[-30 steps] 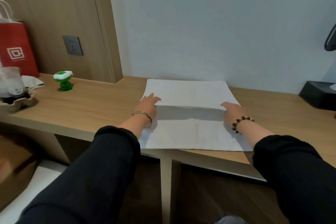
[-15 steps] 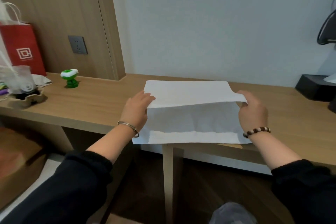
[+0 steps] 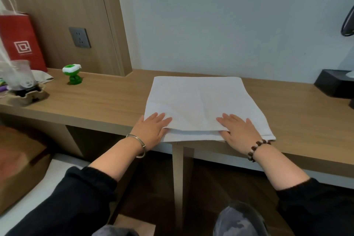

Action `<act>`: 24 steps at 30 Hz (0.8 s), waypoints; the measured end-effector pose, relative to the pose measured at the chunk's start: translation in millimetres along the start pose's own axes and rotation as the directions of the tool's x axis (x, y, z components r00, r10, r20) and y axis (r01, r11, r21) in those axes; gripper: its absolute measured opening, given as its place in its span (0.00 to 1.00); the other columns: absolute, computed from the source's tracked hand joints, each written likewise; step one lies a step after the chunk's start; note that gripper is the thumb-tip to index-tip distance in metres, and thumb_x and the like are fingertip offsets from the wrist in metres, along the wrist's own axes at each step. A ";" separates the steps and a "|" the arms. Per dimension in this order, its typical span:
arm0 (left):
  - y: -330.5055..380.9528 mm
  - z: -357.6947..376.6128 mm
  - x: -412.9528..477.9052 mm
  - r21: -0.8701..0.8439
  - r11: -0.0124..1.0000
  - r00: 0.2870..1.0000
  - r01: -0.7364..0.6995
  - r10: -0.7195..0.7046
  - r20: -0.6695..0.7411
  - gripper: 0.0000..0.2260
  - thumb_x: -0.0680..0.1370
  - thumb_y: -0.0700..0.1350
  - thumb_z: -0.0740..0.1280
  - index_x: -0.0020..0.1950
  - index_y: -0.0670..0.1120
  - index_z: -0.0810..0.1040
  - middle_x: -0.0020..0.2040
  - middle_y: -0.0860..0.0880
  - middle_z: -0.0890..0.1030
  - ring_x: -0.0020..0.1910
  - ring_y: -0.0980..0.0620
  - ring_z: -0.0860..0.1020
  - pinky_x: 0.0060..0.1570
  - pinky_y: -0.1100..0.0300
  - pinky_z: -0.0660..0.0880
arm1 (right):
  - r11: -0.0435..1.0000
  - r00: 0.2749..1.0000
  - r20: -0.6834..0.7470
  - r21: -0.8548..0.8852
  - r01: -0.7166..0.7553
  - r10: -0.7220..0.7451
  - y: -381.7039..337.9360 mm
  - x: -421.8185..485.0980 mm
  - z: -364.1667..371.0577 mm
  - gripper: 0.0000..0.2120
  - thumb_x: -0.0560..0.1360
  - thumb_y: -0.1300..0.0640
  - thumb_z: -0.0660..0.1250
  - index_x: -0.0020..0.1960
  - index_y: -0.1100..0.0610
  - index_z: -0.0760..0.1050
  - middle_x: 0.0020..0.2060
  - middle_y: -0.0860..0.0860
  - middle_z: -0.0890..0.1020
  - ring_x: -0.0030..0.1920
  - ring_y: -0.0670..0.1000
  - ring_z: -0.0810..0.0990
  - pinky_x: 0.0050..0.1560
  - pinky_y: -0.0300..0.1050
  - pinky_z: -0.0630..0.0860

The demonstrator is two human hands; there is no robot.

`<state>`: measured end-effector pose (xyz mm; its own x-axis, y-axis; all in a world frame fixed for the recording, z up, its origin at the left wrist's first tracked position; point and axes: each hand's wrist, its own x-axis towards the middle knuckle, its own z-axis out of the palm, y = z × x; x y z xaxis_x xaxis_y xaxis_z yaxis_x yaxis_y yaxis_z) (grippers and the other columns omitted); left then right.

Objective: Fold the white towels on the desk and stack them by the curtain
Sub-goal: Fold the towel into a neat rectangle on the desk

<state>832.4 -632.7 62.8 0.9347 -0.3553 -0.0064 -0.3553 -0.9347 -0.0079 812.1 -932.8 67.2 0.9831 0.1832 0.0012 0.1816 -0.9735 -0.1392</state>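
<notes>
Long light-wood desk (image 3: 99, 101) along a pale wall; wood panelling at the left end.

White cloth towel (image 3: 199, 99): lies flat on the desk mid-frame, its near edge at the desk's front lip above the leg. It is doubled, two layers showing along the near edge, with the top layer stopping a little short of the one under it. The far edge sits close to the wall. Faint creases on the top face.

Red paper carrier bag (image 3: 19, 42) stands at the far left against the panelling. Black box (image 3: 333, 85) at the far right. Both are well apart from the towel.

Left hand (image 3: 151, 130): flat, fingers straight, pressing on the towel's near left corner. Grips nothing.

Right hand (image 3: 239, 132): flat, fingers spread and straight on the top layer near the right corner. The thumb lies at the layer edge; cannot tell whether it is tucked under. Grips nothing.

Small green plastic toy figure (image 3: 72, 74) stands left of the towel, apart from it.

Judgement: the step in hand is flattening the first fold. Task early: one towel in view, half folded, no stack, no curtain in frame. The next move likely calls for pinching both layers together at one side and bringing them across to the other, with edges matched first, since the layers are slightly offset.
</notes>
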 end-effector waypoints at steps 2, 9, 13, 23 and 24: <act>4.3 -3.9 11.7 -0.004 1.000 1.000 0.022 -0.021 0.015 0.21 0.83 0.52 0.46 0.77 0.57 0.50 0.79 0.53 0.50 0.77 0.51 0.49 0.74 0.44 0.47 | 0.999 0.998 0.018 -0.005 -0.054 0.054 5.8 14.7 -1.3 0.23 0.82 0.49 0.48 0.77 0.44 0.52 0.77 0.45 0.51 0.77 0.48 0.49 0.74 0.58 0.46; -12.5 -10.2 15.7 -0.247 0.968 0.996 0.052 -0.068 -0.057 0.24 0.81 0.55 0.57 0.76 0.50 0.60 0.76 0.49 0.60 0.75 0.50 0.57 0.72 0.48 0.56 | 0.988 0.976 0.163 -0.083 -0.134 0.146 12.1 41.7 -19.8 0.26 0.82 0.47 0.49 0.78 0.48 0.47 0.78 0.49 0.47 0.77 0.53 0.47 0.73 0.62 0.46; -34.0 -3.5 -1.9 -0.415 0.905 0.979 0.097 -0.162 -0.126 0.27 0.79 0.54 0.63 0.75 0.49 0.62 0.74 0.50 0.65 0.72 0.50 0.64 0.71 0.49 0.60 | 0.997 0.996 0.071 0.054 0.048 -0.052 -28.1 32.1 -15.2 0.28 0.79 0.50 0.57 0.77 0.50 0.53 0.77 0.50 0.54 0.76 0.53 0.50 0.73 0.60 0.46; -65.2 -9.3 15.8 -0.312 0.935 0.986 0.167 -0.165 0.031 0.27 0.79 0.57 0.61 0.76 0.53 0.60 0.77 0.50 0.59 0.75 0.49 0.56 0.72 0.47 0.57 | 0.915 0.944 -0.080 0.230 0.330 -0.320 -131.7 52.7 2.3 0.21 0.81 0.51 0.59 0.73 0.49 0.64 0.72 0.48 0.66 0.71 0.50 0.63 0.71 0.46 0.59; -68.1 -8.8 17.8 -0.288 0.944 0.986 0.164 -0.155 0.052 0.28 0.79 0.58 0.60 0.77 0.53 0.57 0.78 0.50 0.57 0.76 0.49 0.54 0.73 0.47 0.55 | 0.923 0.946 -0.078 0.209 0.323 -0.314 -136.1 56.0 3.5 0.20 0.80 0.51 0.59 0.72 0.50 0.65 0.70 0.48 0.69 0.69 0.51 0.65 0.69 0.46 0.61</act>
<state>873.2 -575.5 72.0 0.9771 -0.2049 -0.0575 -0.1812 -0.9429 0.2796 842.3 -789.6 82.8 0.8752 0.4681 0.1222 0.4804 -0.8108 -0.3346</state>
